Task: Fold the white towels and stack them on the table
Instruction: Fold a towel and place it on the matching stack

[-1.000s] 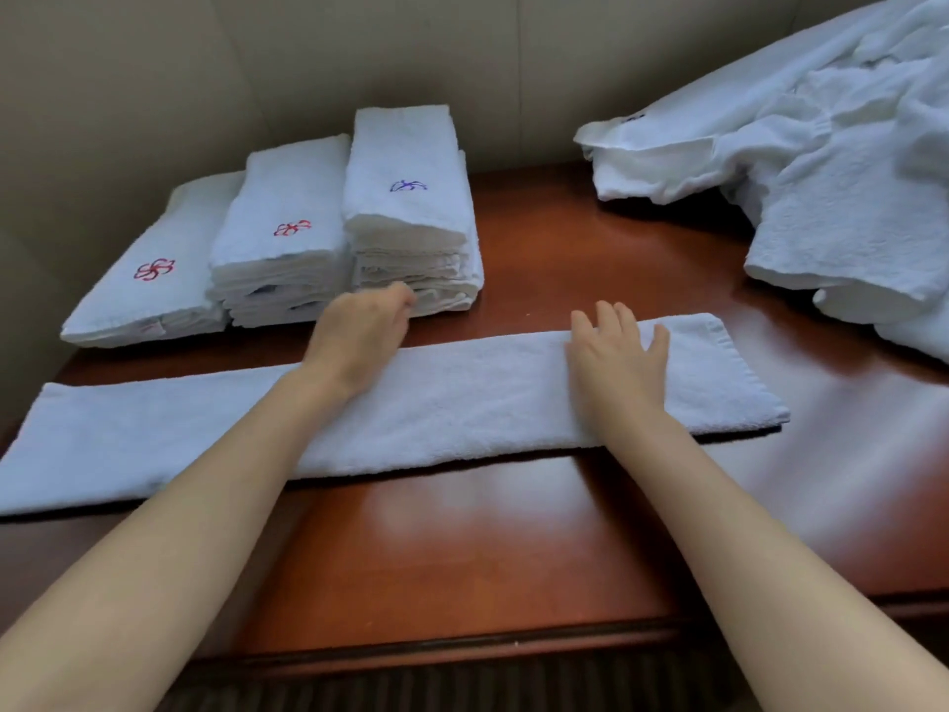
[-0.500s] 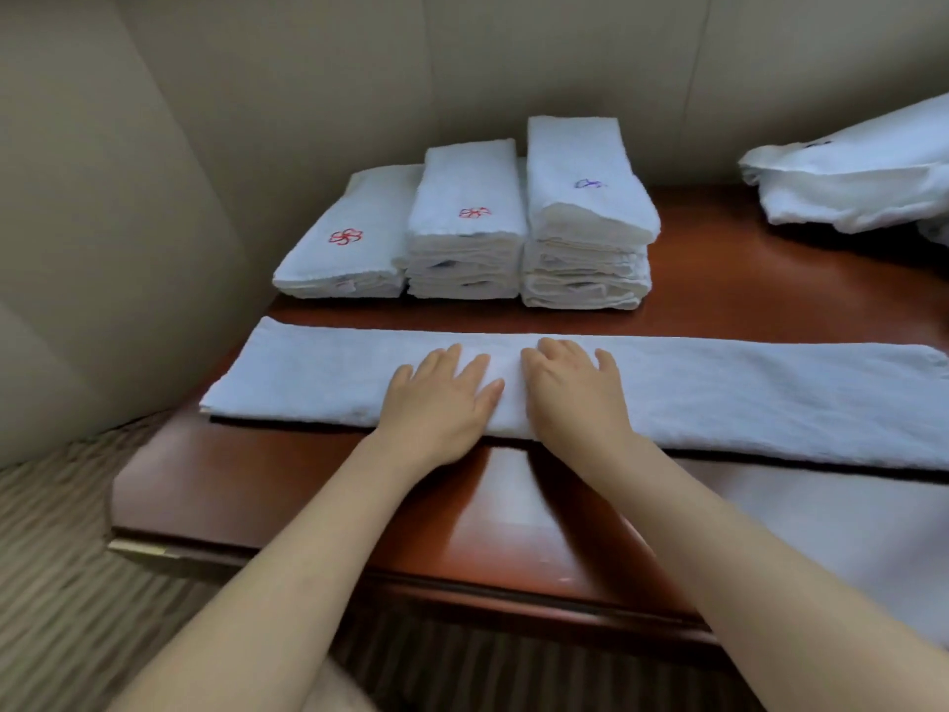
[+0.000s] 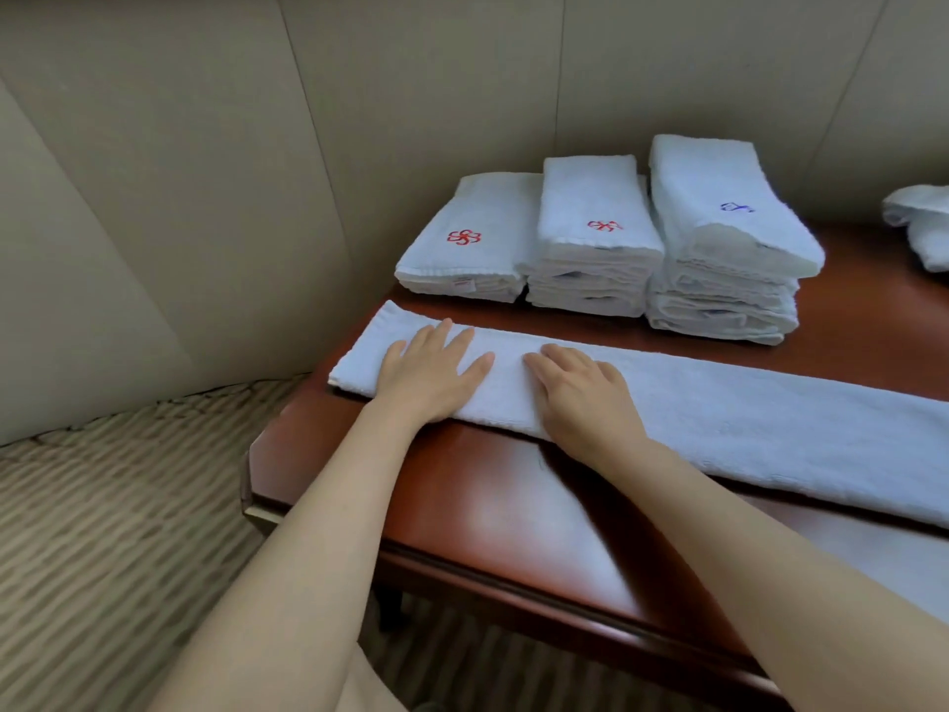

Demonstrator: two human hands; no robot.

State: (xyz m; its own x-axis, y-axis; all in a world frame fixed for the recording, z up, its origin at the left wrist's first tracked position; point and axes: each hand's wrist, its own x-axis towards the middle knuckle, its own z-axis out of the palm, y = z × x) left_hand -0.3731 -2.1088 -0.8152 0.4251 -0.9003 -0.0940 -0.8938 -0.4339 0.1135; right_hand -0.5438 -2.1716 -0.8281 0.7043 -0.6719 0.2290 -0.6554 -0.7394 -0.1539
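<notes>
Towel strip: a white towel [image 3: 719,418] folded lengthwise into a long narrow band lies flat along the near part of the wooden table [image 3: 513,506], its left end close to the table's left edge, its right end running out of view; laid out straight, it looks ready for the crosswise folds.
Left hand: the left hand [image 3: 429,375] lies palm down on the strip's left end, fingers straight and spread, gripping nothing; it seems to flatten the cloth and pin that end in place.
Right hand: the right hand [image 3: 580,395] rests palm down just beside the left, fingers relaxed and gently bent over the pile, holding nothing; likely smoothing so the layers stay aligned.
Finished stacks: three stacks of folded towels stand side by side against the padded wall [image 3: 257,172], behind the strip and apart from it: a low one with a red emblem [image 3: 464,237], a middle one with a red emblem [image 3: 605,226], and the tallest with a blue emblem [image 3: 737,207]. Emblems face up, probably for a uniform look.
Unfolded pile: more white towelling [image 3: 919,223] sits at the table's far right, mostly cut off.
Stage: judged midway; this towel needs folding across, then stacking.
</notes>
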